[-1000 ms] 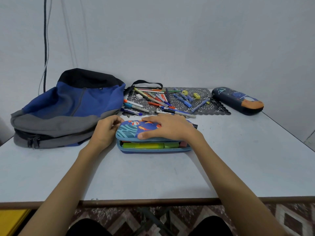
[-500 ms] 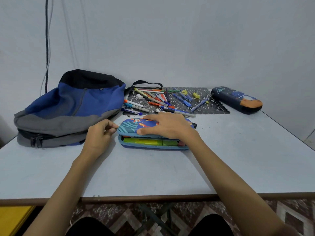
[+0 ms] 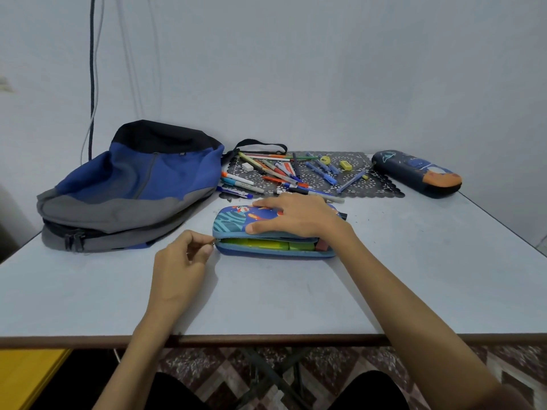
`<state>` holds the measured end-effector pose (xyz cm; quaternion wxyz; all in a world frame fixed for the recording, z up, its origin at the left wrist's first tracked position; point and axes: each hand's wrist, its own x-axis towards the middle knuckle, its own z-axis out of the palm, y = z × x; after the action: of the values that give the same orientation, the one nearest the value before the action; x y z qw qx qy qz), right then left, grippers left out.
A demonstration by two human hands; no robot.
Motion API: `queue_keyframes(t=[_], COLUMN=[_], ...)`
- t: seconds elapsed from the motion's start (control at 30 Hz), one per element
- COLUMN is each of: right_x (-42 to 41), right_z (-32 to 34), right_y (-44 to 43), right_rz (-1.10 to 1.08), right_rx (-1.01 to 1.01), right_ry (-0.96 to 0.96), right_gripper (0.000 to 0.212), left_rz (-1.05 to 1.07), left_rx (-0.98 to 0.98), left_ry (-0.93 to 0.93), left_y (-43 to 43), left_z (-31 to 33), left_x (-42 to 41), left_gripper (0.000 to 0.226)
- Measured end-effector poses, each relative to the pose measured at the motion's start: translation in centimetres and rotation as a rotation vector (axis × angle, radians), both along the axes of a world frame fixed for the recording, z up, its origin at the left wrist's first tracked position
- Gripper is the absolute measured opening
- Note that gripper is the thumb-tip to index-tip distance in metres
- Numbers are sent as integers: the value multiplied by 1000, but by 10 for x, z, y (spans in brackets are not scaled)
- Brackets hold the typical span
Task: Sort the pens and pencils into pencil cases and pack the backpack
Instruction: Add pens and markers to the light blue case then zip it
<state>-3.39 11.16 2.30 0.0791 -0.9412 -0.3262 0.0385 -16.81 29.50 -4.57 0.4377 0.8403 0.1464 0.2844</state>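
Note:
A blue patterned pencil case (image 3: pixel 233 221) lies in the middle of the table, its front gaping with yellow-green highlighters (image 3: pixel 260 245) and a pink eraser inside. My right hand (image 3: pixel 299 216) presses flat on its lid, fingers spread. My left hand (image 3: pixel 183 258) pinches the zip pull at the case's left end. Behind it, loose pens, pencils and erasers (image 3: pixel 281 173) lie on a dark lace mat (image 3: pixel 381 187). A blue, grey and black backpack (image 3: pixel 133 187) lies at the left. A second, dark pencil case (image 3: pixel 414 173) sits shut at the back right.
The grey table (image 3: pixel 414 276) stands against a pale wall; its front edge runs across the bottom of the view. A dark cable (image 3: pixel 92 69) hangs down the wall behind the backpack. A yellow surface (image 3: pixel 23 377) shows at the lower left, patterned floor under the table.
My left hand has come off the case's left corner, drawn back towards me and taken the zip pull between its fingertips. The right hand has stayed pressing on the lid.

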Motion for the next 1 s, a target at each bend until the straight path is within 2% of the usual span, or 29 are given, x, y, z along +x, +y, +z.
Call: queue_keyframes(t=[0.27, 0.43, 0.57, 0.63, 0.73, 0.8, 0.9, 0.93, 1.0], right_x=[2, 2, 3, 4, 2, -3, -21, -28, -43], right_z=[-1, -1, -4, -3, -4, -8, -17, -22, -36], right_y=[0, 1, 0, 0, -3, -7, -12, -12, -8], right_rz=[28, 43, 37, 46, 83, 126, 269, 325, 415], right_rx=[-18, -29, -15, -30, -14, 142, 448, 485, 433], right_ry=[-35, -42, -52, -53, -64, -192, -596, -691, -779], right_gripper=[74, 75, 76, 75, 72, 64, 38, 29, 16], left_rz=[-57, -71, -99, -120, -165, -165, -129, -125, -122], left_rx=[155, 162, 276, 243, 93, -2, -164, -197, -177], left_ry=[-31, -41, -61, -50, -51, -62, -83, -90, -102], left_y=[-33, -41, -42, -37, -31, -31, -31, -31, -32], left_z=[6, 3, 0, -2, -4, -3, -4, -4, -4], left_x=[-5, 1, 2, 2, -1, -2, -2, -2, -3], left_gripper=[16, 13, 13, 14, 18, 19, 18, 19, 20])
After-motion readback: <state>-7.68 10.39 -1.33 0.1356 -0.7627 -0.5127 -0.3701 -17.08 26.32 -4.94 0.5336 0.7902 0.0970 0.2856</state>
